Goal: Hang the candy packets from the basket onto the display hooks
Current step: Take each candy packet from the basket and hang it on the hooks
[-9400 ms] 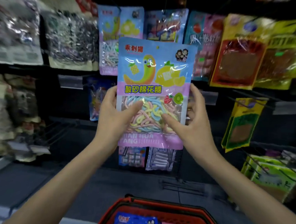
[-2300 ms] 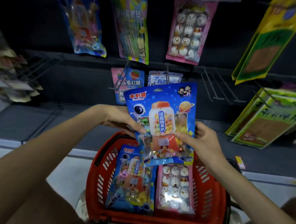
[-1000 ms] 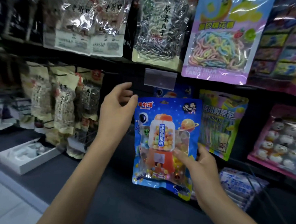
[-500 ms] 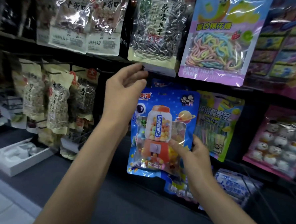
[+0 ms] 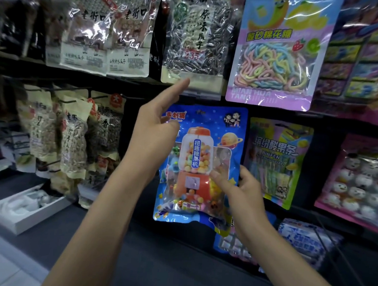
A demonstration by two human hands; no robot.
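Right hand (image 5: 238, 190): we pinch the blue gumball packet (image 5: 204, 161) low on its right edge, thumb on the front and fingers behind.
Left hand (image 5: 155, 136): the index finger is straight with its tip at the clear price tag (image 5: 200, 92). The other fingers bend loosely in front of the packet's top left corner and grip nothing that we can see.
Hands: apart, one high and one low.
Packet: upright, with its top edge just under the price tag and the green sour-strip packet (image 5: 277, 161) just beside it on the right.
Change: half a second ago the packet sat lower and further left, and the left fingers were bunched at the tag. Now the packet is raised and the index finger is stretched out. The basket has left the view.
Meaning: we judge the fetching done and the threading about to start. The hook is hidden behind the tag.
Around: a sunflower seed bag (image 5: 196, 37) hangs above, with a rainbow marshmallow packet (image 5: 275, 51) to its right.
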